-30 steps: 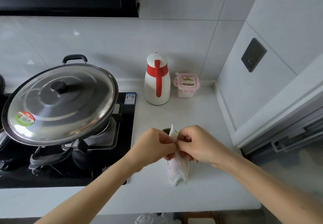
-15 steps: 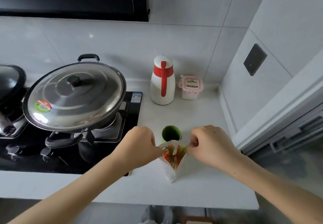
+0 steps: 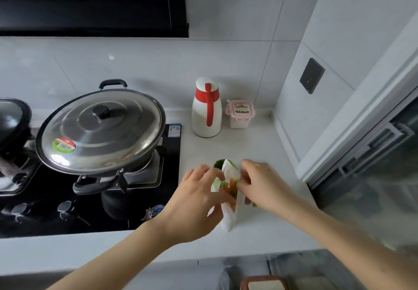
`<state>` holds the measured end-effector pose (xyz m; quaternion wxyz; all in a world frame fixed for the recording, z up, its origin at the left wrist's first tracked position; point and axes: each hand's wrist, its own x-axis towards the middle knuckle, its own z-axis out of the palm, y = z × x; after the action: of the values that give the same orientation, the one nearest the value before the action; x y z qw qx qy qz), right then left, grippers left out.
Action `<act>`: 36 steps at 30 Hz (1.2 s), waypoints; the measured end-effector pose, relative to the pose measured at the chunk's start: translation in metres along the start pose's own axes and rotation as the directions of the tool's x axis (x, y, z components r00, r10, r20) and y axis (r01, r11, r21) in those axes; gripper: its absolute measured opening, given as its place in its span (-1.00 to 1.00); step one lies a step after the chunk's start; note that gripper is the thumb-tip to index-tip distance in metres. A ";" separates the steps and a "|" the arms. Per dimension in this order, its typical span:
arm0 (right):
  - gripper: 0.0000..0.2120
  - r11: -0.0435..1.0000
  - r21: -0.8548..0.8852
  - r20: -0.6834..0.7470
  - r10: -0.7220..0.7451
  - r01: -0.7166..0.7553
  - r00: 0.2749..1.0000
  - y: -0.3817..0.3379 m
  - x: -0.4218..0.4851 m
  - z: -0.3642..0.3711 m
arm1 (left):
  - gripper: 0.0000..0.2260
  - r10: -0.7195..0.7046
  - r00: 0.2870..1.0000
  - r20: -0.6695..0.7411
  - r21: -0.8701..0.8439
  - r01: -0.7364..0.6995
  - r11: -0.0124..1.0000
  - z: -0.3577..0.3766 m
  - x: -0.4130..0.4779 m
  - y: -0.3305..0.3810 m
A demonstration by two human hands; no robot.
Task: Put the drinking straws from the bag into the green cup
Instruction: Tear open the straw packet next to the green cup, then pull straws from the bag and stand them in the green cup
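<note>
Orange, green and red plastic straws (image 3: 228, 187) stood bunched inside a thin, crinkled white bag (image 3: 230, 216), upright on the pale matte counter (image 3: 260, 145) near its front edge, mouth spread open. Pinched at the bag's right edge by the right hand (image 3: 263, 185), fingers curled tight on the film. Reached into the mouth by the left hand (image 3: 199, 201), fingers loosely spread, fingertips among the straw ends; could not tell whether any straw was actually gripped, for blur. Just behind the bag, partly hidden by its raised flap, stood the green cup (image 3: 220, 164), round-rimmed, dark inside.

Farther back against the tiled wall: a white, smooth, bottle-shaped thermos jug (image 3: 206, 109) with a red collar and red handle strip, and just beside it on the right a small squarish pink lidded box (image 3: 240, 114) with a printed label on top. To the left, a glossy black glass hob (image 3: 172, 154) set into the counter, bearing a wide pan under a domed, polished steel lid (image 3: 101, 131) with a black round knob and a green-and-red sticker. A second dark pan (image 3: 12, 118) cut off at the left edge. High on the right wall, a dark rectangular socket plate (image 3: 312, 76).
</note>
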<state>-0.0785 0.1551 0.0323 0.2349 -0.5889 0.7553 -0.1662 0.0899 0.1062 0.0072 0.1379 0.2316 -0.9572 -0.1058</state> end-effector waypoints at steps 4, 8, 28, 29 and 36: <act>-0.92 0.997 -0.044 -0.080 0.064 -0.067 0.995 -0.003 -0.011 0.009 | -0.77 0.063 0.998 0.000 0.020 -0.063 0.998 0.011 -0.007 -0.015; -0.61 0.995 -0.070 -0.068 0.060 -0.065 0.996 -0.010 -0.024 0.026 | -0.78 0.144 0.988 -0.063 -0.004 -0.144 0.990 0.025 -0.001 -0.019; -0.77 0.526 0.786 0.274 0.177 -0.326 0.945 -0.025 -0.029 -0.013 | 0.16 -0.208 0.963 0.170 -0.879 0.244 0.411 0.006 -0.028 0.007; -0.78 0.512 0.796 0.282 0.155 -0.321 0.947 -0.025 -0.027 -0.011 | 0.13 -0.255 0.954 0.156 -0.878 0.253 0.407 0.006 -0.027 0.007; -0.80 0.609 0.735 0.337 0.054 -0.298 0.940 -0.014 -0.012 -0.012 | -0.20 -0.426 0.904 0.026 -0.727 0.309 0.612 -0.005 -0.020 0.001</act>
<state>-0.0714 0.1628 0.0522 0.5853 -0.3688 0.6226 -0.3657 0.1082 0.1164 0.0075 0.2637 0.3582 -0.7573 -0.4782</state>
